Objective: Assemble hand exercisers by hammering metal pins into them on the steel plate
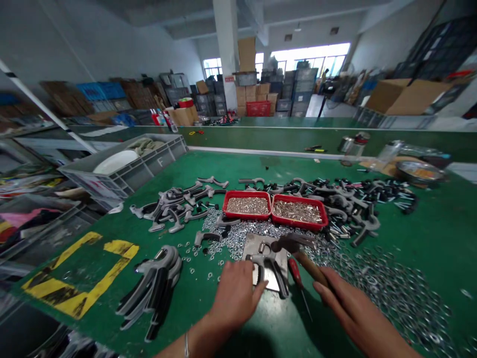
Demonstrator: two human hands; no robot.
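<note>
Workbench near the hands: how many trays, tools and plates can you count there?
Red rectangular trays: 2
Wooden-handled hammer: 1
Red-handled screwdriver: 1
Flat steel plate: 1
Total: 5

**Both hands in frame, low centre, bare**

Bare left hand (234, 298): palm down, angled up and to the right, fingers (253, 288) extended and close together, thumb side toward the centre of the frame. Thin silver bangle (186, 345) sits on the left wrist (194, 340). Left forearm (175, 352) runs out of the bottom edge, mostly cut off.

Bare right hand (354, 311): well apart from the left, at lower right, fingers (328, 283) curled and closed in a firm wrap, knuckles up, pointing up and to the left. Right forearm (395, 343) exits at the bottom edge. No sleeves visible on either arm. Both wrists are low in frame, nearly straight.
</note>
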